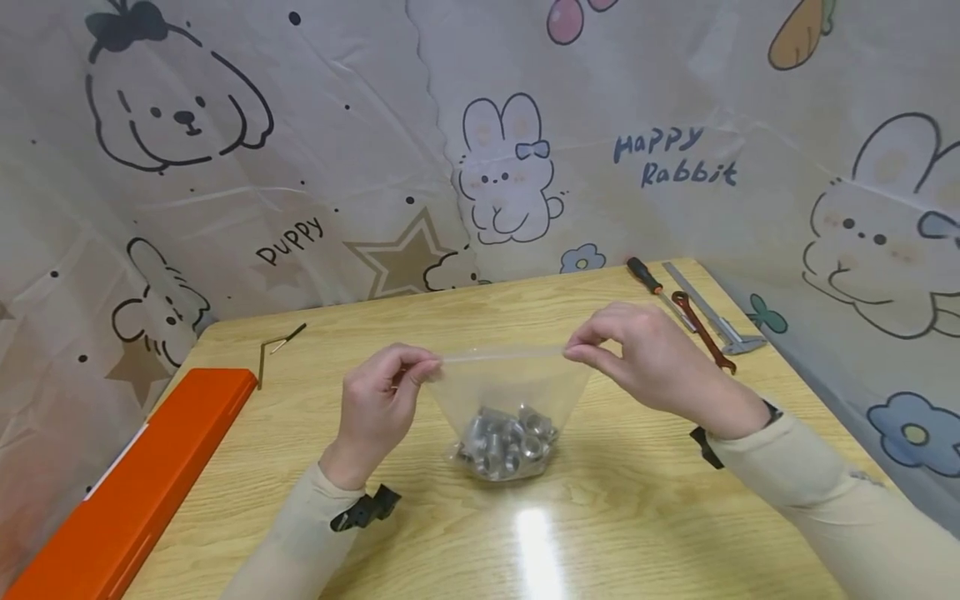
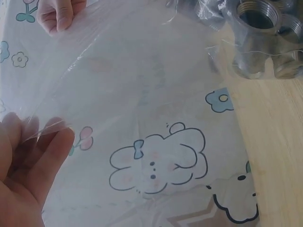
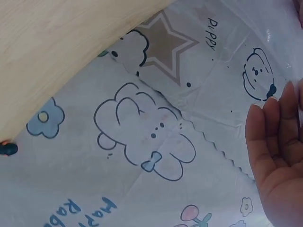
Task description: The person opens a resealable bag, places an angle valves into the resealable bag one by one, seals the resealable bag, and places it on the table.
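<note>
A clear plastic zip bag [image 1: 517,383] stands upright in the middle of the table, its top edge stretched between both hands. Several threaded metal pipe fittings [image 1: 510,442] lie in its bottom; the left wrist view shows one fitting [image 2: 258,19] with its threaded mouth up. My left hand [image 1: 382,400] pinches the bag's left top corner between thumb and fingers. The opposite corner is pinched by my right hand [image 1: 645,358]. In the right wrist view only part of the right hand [image 3: 279,151] and a strip of the bag [image 3: 279,33] show.
On the left of the wooden table [image 1: 315,533] lies a long orange case [image 1: 150,483], with a bent hex key [image 1: 262,358] behind it. At the back right are a screwdriver [image 1: 645,275], a red-brown wrench [image 1: 705,333] and a caliper [image 1: 712,317]. A printed cloth [image 1: 360,125] hangs behind.
</note>
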`<state>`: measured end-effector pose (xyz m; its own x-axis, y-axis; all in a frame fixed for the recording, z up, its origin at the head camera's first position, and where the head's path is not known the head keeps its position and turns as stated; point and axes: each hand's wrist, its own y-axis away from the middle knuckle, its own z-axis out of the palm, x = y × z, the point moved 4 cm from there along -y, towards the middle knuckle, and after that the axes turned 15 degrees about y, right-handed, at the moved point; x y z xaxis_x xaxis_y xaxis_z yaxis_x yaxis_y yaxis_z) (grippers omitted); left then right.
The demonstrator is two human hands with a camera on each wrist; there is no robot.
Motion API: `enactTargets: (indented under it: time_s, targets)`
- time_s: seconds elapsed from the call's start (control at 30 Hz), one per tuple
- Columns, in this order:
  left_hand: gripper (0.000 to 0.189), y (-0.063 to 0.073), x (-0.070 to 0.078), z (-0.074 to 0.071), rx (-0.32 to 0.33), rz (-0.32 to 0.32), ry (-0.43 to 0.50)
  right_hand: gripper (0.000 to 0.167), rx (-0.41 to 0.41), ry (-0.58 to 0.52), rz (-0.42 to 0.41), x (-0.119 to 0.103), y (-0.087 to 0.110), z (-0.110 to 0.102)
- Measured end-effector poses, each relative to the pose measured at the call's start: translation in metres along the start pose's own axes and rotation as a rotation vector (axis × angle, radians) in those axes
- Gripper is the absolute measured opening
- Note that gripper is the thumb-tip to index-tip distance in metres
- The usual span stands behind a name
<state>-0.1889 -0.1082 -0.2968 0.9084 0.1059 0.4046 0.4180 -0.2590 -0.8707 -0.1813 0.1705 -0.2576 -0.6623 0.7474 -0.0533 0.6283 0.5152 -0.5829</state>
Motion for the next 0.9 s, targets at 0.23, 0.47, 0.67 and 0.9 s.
enactTargets:
  time_s: [0.23, 0.47, 0.67, 0.9]
  targets:
    - [0.024, -0.003, 0.016, 0.0, 0.014, 0.101, -0.008, 0.013, 0.118, 0.114, -0.081, -0.011, 0.01, -0.014]
    - [0.023, -0.012, 0.061, -0.006, 0.002, 0.137, 0.075, 0.042, 0.249, 0.108, -0.141, -0.031, 0.028, -0.048]
    - [0.008, -0.007, 0.055, -0.006, -0.051, -0.285, 0.322, 0.016, 0.007, -0.09, 0.029, -0.026, 0.026, -0.048]
    - [0.014, 0.025, -0.064, 0.013, -0.056, -1.038, 0.263, 0.021, -0.479, -0.216, 0.433, 0.041, -0.001, 0.056]
